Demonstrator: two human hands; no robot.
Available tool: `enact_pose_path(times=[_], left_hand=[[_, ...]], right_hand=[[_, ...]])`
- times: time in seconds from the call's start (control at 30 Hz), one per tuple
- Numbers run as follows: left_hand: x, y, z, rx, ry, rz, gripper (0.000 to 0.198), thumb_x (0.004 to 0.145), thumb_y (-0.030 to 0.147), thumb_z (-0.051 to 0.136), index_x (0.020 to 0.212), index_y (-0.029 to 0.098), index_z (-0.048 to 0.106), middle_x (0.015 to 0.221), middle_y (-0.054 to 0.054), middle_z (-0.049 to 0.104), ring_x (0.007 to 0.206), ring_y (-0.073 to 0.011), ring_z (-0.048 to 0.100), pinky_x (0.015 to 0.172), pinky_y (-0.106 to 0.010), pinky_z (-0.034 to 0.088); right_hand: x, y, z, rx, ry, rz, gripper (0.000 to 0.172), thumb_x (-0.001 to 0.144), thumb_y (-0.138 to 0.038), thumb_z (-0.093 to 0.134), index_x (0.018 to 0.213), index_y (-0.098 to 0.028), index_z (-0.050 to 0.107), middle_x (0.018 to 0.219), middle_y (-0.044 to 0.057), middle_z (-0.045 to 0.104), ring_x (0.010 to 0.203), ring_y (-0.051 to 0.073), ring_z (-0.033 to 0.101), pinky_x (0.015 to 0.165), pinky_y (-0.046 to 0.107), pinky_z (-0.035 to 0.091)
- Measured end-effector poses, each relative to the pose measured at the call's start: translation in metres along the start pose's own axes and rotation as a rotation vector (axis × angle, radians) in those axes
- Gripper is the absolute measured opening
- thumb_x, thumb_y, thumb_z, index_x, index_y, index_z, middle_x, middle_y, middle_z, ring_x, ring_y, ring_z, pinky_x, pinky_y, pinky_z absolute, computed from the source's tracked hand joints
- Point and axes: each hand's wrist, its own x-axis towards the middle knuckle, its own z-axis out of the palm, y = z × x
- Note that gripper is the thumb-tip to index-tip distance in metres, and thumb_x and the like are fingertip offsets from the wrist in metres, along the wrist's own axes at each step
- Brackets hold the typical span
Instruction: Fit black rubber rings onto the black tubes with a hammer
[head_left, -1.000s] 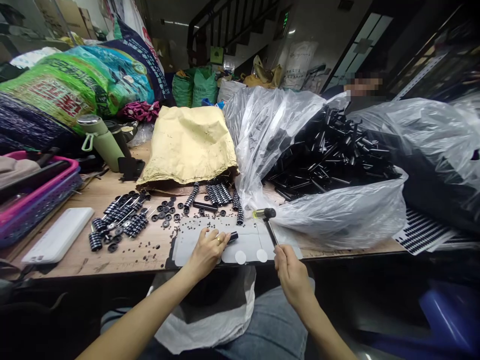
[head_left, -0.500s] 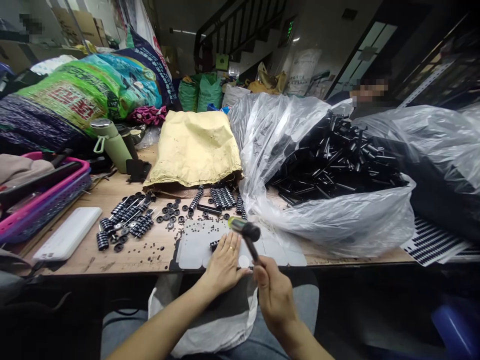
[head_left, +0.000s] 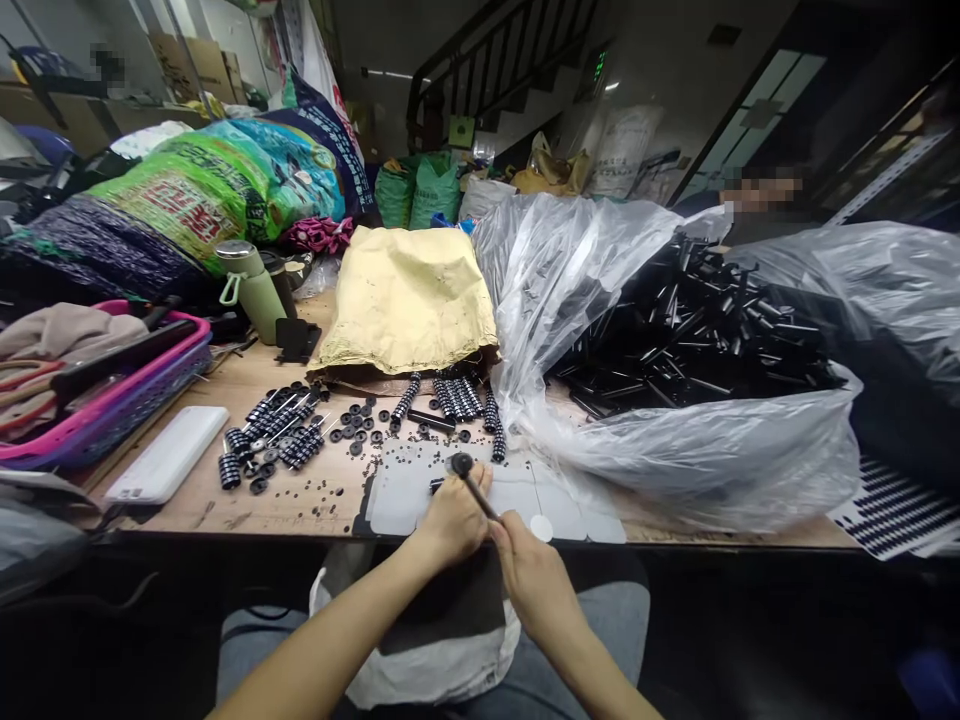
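My right hand [head_left: 536,570] grips a hammer [head_left: 480,494] by its dark handle. The hammer's round black head is over the fingers of my left hand [head_left: 454,518], and I cannot tell whether they touch. The left fingers are curled at the grey plate [head_left: 397,510] on the table's front edge, and what they hold is hidden. A small black part [head_left: 436,486] shows just left of those fingers. Loose black discs [head_left: 356,433] and tiny black rings lie behind the plate. Striped black-and-white stacks [head_left: 457,398] of discs stand in rows beyond them.
A clear plastic bag [head_left: 675,490] holding black tubes [head_left: 697,340] fills the right. Behind the plate is a yellowish sack [head_left: 412,300]. At left are a white power bank-like box [head_left: 169,455], a pink basket [head_left: 112,400] and a green flask [head_left: 255,295]. A person [head_left: 765,200] is at the back right.
The hammer head has come down and left, over my left hand. My left fingers, stretched out on the plate before, are now curled. The view has turned slightly left.
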Motion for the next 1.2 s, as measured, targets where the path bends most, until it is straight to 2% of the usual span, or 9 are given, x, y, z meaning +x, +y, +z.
enact_pose_path(times=[0.1,0.2,0.4,0.5,0.6,0.7,0.8,1.07,1.2], left_hand=[[-0.002,0.01,-0.012,-0.027,-0.019,-0.162,0.037,0.081,0.009,0.029,0.112,0.011,0.049,0.096,-0.013,0.057,0.092,-0.0218,0.051,0.077,-0.035,0.043],[-0.006,0.01,-0.025,-0.076,-0.041,-0.122,0.028,0.082,0.013,0.035,0.103,0.016,0.054,0.088,-0.008,0.056,0.083,-0.0198,0.05,0.069,-0.031,0.044],[0.037,-0.064,-0.051,0.186,0.059,-0.332,0.038,0.074,-0.004,0.032,0.096,0.013,0.059,0.09,-0.011,0.058,0.092,-0.0223,0.048,0.075,-0.035,0.039],[0.052,-0.088,-0.053,0.2,0.054,-0.313,0.033,0.075,-0.002,0.033,0.08,0.012,0.062,0.077,-0.011,0.06,0.086,-0.0234,0.049,0.073,-0.036,0.038],[0.048,-0.085,-0.047,0.208,0.072,-0.269,0.033,0.078,0.002,0.032,0.089,0.014,0.061,0.086,-0.012,0.061,0.092,-0.0236,0.048,0.077,-0.038,0.036],[0.041,-0.076,-0.038,0.22,0.079,-0.24,0.03,0.079,0.009,0.038,0.103,0.016,0.055,0.104,-0.012,0.057,0.1,-0.0249,0.045,0.083,-0.041,0.033],[0.042,-0.077,-0.034,0.23,0.056,-0.253,0.029,0.078,0.007,0.037,0.1,0.013,0.055,0.096,-0.013,0.06,0.094,-0.0247,0.048,0.083,-0.043,0.032],[0.035,-0.081,-0.034,0.163,0.026,-0.163,0.03,0.079,0.006,0.036,0.1,0.014,0.056,0.096,-0.01,0.061,0.095,-0.0222,0.051,0.09,-0.043,0.03],[0.034,-0.076,-0.043,0.129,0.047,-0.2,0.03,0.077,0.003,0.033,0.085,0.012,0.061,0.084,-0.012,0.062,0.087,-0.0225,0.054,0.085,-0.041,0.035]], right_hand=[[0.0,0.027,-0.011,-0.028,0.072,0.102,0.037,0.092,-0.041,0.017,0.081,-0.021,0.046,0.061,-0.001,0.06,0.055,0.017,0.06,0.046,0.023,0.03],[0.003,0.07,-0.014,-0.171,0.086,0.154,0.035,0.091,-0.043,0.022,0.079,-0.021,0.047,0.063,0.0,0.061,0.053,0.017,0.059,0.046,0.023,0.029],[0.017,0.135,-0.006,-0.279,0.214,0.116,0.039,0.09,-0.044,0.024,0.077,-0.018,0.051,0.074,0.005,0.059,0.068,0.019,0.057,0.055,0.027,0.038],[0.028,0.125,-0.006,-0.144,0.355,-0.024,0.035,0.089,-0.043,0.031,0.09,-0.016,0.052,0.087,0.009,0.058,0.084,0.022,0.055,0.072,0.034,0.043],[0.042,0.091,-0.006,-0.014,0.44,-0.174,0.03,0.086,-0.04,0.042,0.102,-0.016,0.05,0.101,0.011,0.055,0.097,0.023,0.051,0.083,0.038,0.042],[0.058,0.054,-0.002,0.043,0.413,-0.28,0.031,0.083,-0.036,0.047,0.107,-0.018,0.049,0.108,0.011,0.053,0.103,0.024,0.048,0.086,0.041,0.041],[0.074,0.029,0.004,0.073,0.343,-0.317,0.034,0.082,-0.031,0.049,0.113,-0.018,0.046,0.113,0.01,0.051,0.105,0.024,0.047,0.087,0.042,0.041],[0.086,0.018,0.02,0.087,0.266,-0.322,0.042,0.08,-0.025,0.051,0.121,-0.018,0.041,0.121,0.01,0.047,0.112,0.023,0.043,0.091,0.042,0.039],[0.085,0.016,0.023,0.116,0.254,-0.34,0.044,0.08,-0.025,0.05,0.122,-0.019,0.04,0.121,0.01,0.047,0.114,0.023,0.041,0.093,0.043,0.039]])
